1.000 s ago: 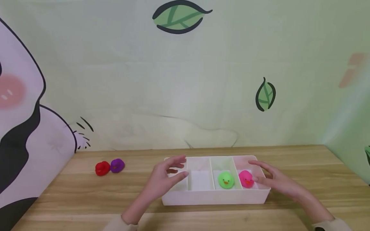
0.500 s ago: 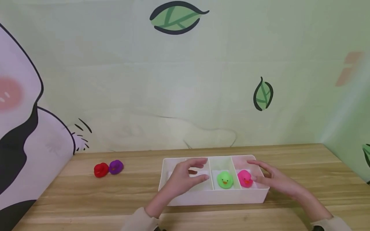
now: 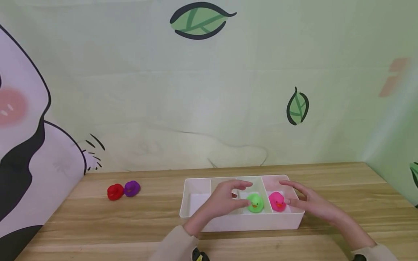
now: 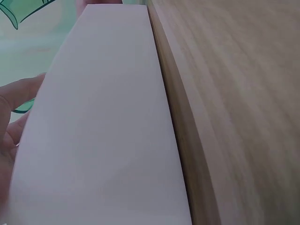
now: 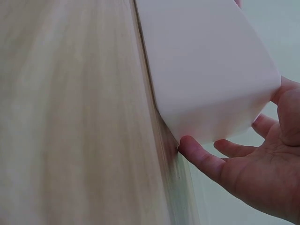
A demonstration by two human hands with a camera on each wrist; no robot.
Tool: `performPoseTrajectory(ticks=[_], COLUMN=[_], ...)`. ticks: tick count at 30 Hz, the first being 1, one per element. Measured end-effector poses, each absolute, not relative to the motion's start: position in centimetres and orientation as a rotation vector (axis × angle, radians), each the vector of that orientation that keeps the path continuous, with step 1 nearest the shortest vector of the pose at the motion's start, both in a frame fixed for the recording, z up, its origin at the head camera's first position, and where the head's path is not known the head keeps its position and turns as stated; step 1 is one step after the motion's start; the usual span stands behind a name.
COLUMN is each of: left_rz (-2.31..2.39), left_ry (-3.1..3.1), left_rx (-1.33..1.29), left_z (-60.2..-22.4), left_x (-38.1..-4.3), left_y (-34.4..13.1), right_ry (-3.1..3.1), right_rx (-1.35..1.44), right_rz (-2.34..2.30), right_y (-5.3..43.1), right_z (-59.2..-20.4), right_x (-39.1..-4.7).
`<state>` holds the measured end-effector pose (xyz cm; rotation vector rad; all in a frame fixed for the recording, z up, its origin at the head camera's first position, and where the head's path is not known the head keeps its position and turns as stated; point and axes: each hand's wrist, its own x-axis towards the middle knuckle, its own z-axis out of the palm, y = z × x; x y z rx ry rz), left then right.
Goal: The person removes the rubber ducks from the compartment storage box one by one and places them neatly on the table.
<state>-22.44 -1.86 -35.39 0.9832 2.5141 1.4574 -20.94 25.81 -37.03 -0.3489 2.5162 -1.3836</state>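
A white divided storage box (image 3: 251,223) sits on the table, with a green toy duck (image 3: 253,206) in its third compartment from the left and a pink toy duck (image 3: 277,202) in the rightmost one. My left hand (image 3: 222,199) reaches over the front wall, fingers spread and holding nothing. Its thumb tip overlaps the green duck in the head view. At the right end, my right hand (image 3: 313,203) holds the box, thumb over the rim beside the pink duck. In the right wrist view, the right fingers (image 5: 204,157) lie against the box's outer end wall (image 5: 225,117).
To the left on the wooden table (image 3: 147,217), a red toy duck (image 3: 115,192) and a purple toy duck (image 3: 132,188) stand side by side. A pale green printed backdrop (image 3: 147,90) rises behind the table's far edge.
My left hand has moved right across the box, from its left end to the green duck's compartment. My right hand stays at the box's right end. The ducks have not moved.
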Motion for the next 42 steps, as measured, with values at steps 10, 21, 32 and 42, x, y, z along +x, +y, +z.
performPoseTrajectory(ticks=[10,21,32,42], left_rz=[1.097,0.777,0.573,0.531], left_ry=[2.691,2.801,2.837,2.909], left_rx=[1.037,1.088,1.067,1.034], left_z=[-35.6,-35.5,-34.9,-34.9], left_x=[-23.2,-23.5,-23.4,-22.9], left_y=[-0.2,1.0,1.9,2.0], right_ry=[2.503,2.490,2.483,2.477], right_rx=[-0.347,-0.349,-0.338,-0.346], right_rz=[-1.383,-1.395,-1.399,-1.411], right_y=[25.8,25.7,25.8,25.7], right_z=[-36.9,-36.9,-36.9,-37.1], right_x=[-20.9,-20.9,-20.7,-20.7])
